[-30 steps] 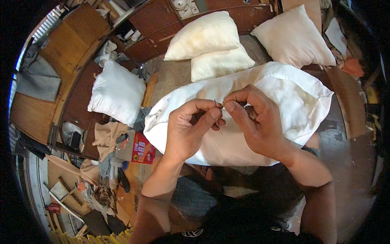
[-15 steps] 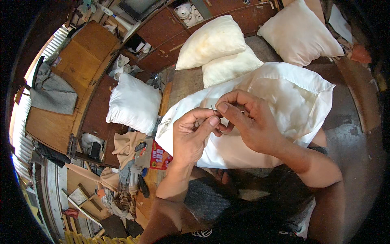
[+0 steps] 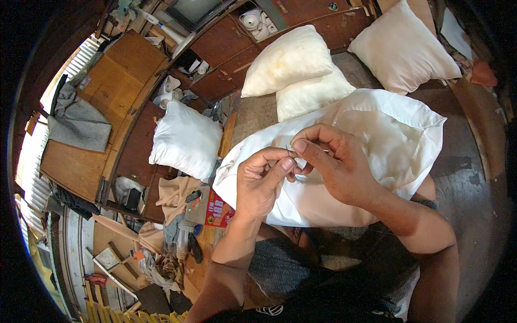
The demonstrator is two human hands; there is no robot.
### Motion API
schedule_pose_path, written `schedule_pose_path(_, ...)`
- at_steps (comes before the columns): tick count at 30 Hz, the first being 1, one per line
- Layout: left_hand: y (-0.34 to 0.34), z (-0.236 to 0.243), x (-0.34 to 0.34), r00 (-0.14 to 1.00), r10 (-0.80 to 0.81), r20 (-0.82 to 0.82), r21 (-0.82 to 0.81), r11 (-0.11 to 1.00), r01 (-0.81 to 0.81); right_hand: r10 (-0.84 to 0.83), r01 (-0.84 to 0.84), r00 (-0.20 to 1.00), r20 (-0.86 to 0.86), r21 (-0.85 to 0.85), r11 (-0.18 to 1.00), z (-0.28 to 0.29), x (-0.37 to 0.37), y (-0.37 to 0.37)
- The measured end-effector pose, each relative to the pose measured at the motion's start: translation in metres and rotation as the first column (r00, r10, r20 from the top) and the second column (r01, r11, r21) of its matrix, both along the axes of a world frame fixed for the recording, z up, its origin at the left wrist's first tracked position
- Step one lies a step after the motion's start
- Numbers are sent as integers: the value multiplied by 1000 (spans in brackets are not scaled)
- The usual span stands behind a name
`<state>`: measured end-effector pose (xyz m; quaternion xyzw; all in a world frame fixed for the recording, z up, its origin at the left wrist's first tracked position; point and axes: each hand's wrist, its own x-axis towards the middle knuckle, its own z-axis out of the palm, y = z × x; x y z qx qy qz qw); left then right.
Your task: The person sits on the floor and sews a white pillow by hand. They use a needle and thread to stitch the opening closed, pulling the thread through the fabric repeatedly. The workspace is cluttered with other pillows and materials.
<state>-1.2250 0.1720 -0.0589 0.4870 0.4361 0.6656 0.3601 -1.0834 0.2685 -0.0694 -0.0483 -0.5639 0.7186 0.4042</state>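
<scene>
My left hand [image 3: 258,191] pinches a thin needle [image 3: 288,148] between thumb and forefinger, pointing upward. My right hand [image 3: 336,169] is closed in a pinch at the needle's side, its fingertips nearly touching the left's; whatever it holds is too small to make out. Beneath both hands a large white fabric case [image 3: 393,134] lies across my lap, loosely filled or bunched, with folded edges at the right.
Two stacked cream pillows [image 3: 285,59] lie ahead, another pillow [image 3: 404,48] at back right and a white pillow [image 3: 186,142] at left. Wooden cabinets [image 3: 134,188] and panels line the back and left, with heaped cloth [image 3: 175,196] and a red printed carton [image 3: 218,210] beside me.
The whole view has shifted right and slightly down as my head moved. My hands stay pinched together at the needle, with only small finger movements.
</scene>
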Motion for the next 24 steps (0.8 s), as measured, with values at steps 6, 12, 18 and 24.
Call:
schedule_pose_path(6, 0, 0, 1, 1000, 11, -3, -8, 1000, -11, -52, 52, 998, -42, 13, 999, -1, -3, -2)
schedule_pose_path(12, -1, 0, 1, 999, 37, -30, -23, 999, -37, 1, -1, 1000, -10, 32, 999, -2, 0, 1)
schedule_pose_path(18, -2, 1, -1, 1000, 0, 8, -64, 998, 0, -2, 3, 1000, -29, 37, 999, -3, -1, 1)
schedule_pose_path(24, -1, 1, -1, 1000, -28, 6, -66, 997, 28, -12, 12, 1000, -23, 27, 1000, -1, 0, 0)
